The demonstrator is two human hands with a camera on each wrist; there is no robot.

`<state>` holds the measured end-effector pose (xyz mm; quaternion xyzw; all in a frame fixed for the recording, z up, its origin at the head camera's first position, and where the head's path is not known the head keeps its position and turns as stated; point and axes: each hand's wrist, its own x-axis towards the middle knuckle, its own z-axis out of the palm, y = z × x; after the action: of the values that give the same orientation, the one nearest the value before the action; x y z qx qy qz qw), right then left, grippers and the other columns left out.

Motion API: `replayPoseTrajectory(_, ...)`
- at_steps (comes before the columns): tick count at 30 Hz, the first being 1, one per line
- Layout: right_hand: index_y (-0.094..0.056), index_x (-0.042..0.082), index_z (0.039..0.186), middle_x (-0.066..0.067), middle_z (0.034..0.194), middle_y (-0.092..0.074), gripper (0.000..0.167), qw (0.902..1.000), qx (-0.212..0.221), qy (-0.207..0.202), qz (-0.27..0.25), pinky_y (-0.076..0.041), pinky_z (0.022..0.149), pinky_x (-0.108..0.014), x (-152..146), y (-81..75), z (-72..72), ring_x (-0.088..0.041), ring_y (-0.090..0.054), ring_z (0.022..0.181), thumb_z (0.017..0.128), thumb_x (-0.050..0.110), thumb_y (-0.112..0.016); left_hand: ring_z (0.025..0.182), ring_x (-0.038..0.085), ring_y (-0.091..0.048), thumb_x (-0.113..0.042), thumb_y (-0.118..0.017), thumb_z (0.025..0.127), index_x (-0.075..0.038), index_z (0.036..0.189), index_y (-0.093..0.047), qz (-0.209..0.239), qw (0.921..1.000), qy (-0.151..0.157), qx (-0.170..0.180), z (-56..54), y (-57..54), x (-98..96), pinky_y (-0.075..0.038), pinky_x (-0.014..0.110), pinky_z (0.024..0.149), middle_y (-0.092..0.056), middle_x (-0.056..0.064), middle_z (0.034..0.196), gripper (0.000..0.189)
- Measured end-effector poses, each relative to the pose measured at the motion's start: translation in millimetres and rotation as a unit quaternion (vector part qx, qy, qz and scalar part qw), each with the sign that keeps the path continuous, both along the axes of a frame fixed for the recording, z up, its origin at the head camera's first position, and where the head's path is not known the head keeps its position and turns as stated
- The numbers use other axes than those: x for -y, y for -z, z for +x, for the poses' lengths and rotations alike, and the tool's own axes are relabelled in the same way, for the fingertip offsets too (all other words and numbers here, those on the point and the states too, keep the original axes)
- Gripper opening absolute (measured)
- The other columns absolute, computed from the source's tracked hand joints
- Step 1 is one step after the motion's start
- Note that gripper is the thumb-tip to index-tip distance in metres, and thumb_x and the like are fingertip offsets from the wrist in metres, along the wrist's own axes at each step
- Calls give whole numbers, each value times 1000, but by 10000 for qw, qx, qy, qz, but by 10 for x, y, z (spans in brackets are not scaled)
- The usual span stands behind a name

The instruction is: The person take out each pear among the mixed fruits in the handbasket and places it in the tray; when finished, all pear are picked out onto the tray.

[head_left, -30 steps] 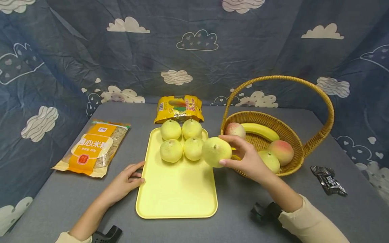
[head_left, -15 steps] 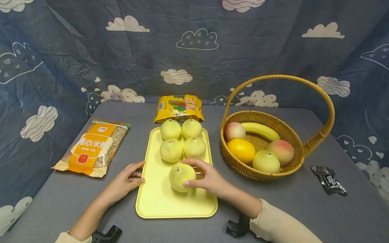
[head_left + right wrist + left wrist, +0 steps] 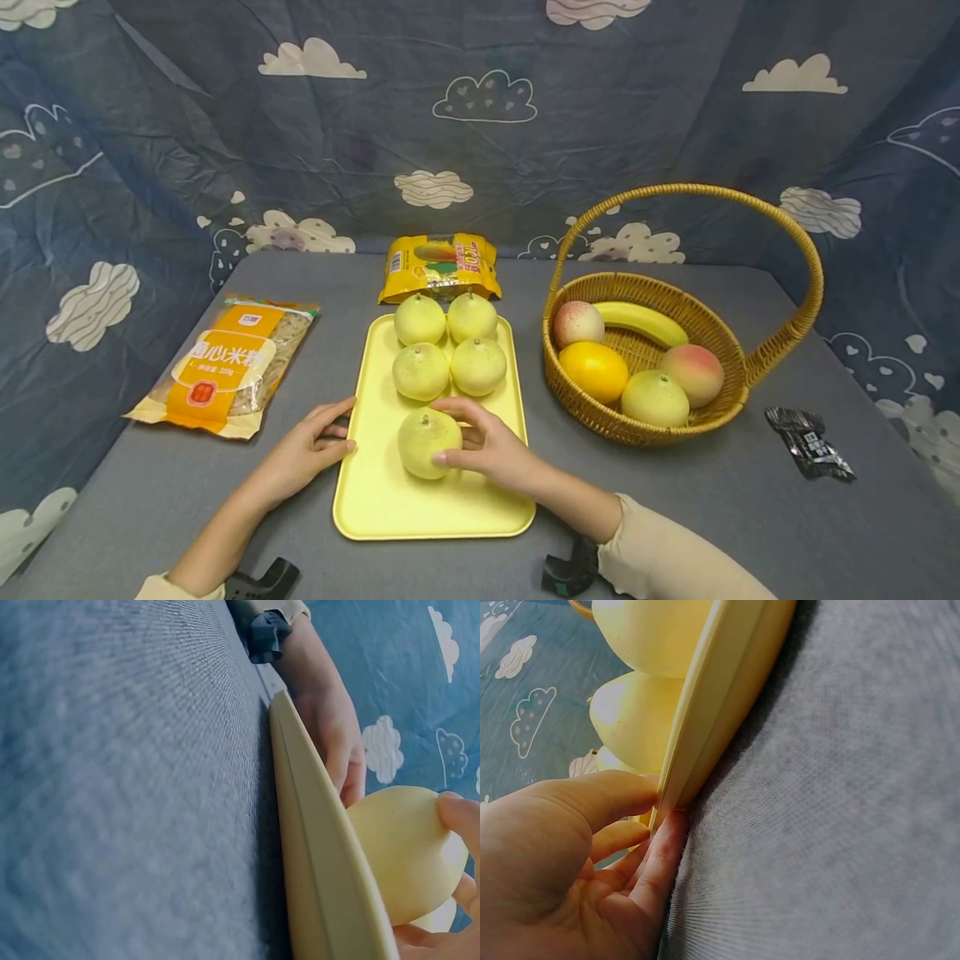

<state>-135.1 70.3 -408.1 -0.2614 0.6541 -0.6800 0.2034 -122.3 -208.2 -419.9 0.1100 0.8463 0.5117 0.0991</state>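
In the head view, my right hand (image 3: 495, 446) holds a pale yellow-green round fruit (image 3: 420, 442) with a short stem, low over the front half of the yellow tray (image 3: 435, 512). Its thumb lies on the near side and the fingers reach round the back. The right wrist view shows the fruit (image 3: 401, 855) between thumb and fingers, beyond the tray rim (image 3: 315, 817). Several similar fruits (image 3: 420, 372) stand in two rows at the tray's far end. My left hand (image 3: 300, 454) touches the tray's left edge with thumb and fingertips, seen close at the rim (image 3: 694, 727) in the left wrist view.
Right of the tray stands a wicker basket (image 3: 637, 433) with a tall handle, holding a banana (image 3: 641, 323), an orange fruit (image 3: 594, 372), peaches (image 3: 692, 375) and a pale green fruit (image 3: 655, 400). Around lie a noodle bag (image 3: 225, 367), a yellow packet (image 3: 438, 267) and a black wrapper (image 3: 810, 442).
My right hand has carried the fruit from beside the basket leftward and down over the tray's front half, shifting slightly further left lately. My left hand stays at the tray edge.
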Motion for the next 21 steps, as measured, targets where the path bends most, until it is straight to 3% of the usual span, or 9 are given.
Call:
replayPoseTrajectory(12, -39, 10, 131, -10, 132, -37, 60, 9994, 64, -79, 328, -45, 84, -33, 63, -46, 18, -24, -49, 112, 79, 5, -68, 101, 26, -47, -11, -61, 86, -2, 139, -32, 12, 10000, 30, -22, 2, 6, 16, -46, 25, 78, -36, 19, 129, 62)
replayPoseTrajectory(16, -37, 9, 133, -12, 134, -37, 58, 9964, -472, -170, 689, -37, 94, -36, -8, -133, 0, -26, -41, 118, 82, 13, -66, 101, 26, -47, -11, -61, 86, -2, 139, -31, 25, 10000, 53, -12, 1, 5, 11, -46, 25, 78, -36, 19, 129, 61)
replayPoseTrajectory(21, -38, 6, 132, -13, 133, -40, 55, 9834, -1557, 70, 932, -30, 99, -41, -204, -363, 5, -30, -39, 119, 84, 16, -64, 101, 26, -47, -10, -61, 86, -3, 139, -32, 26, 10000, 30, 5, -1, -3, 4, -46, 25, 78, -37, 18, 129, 61)
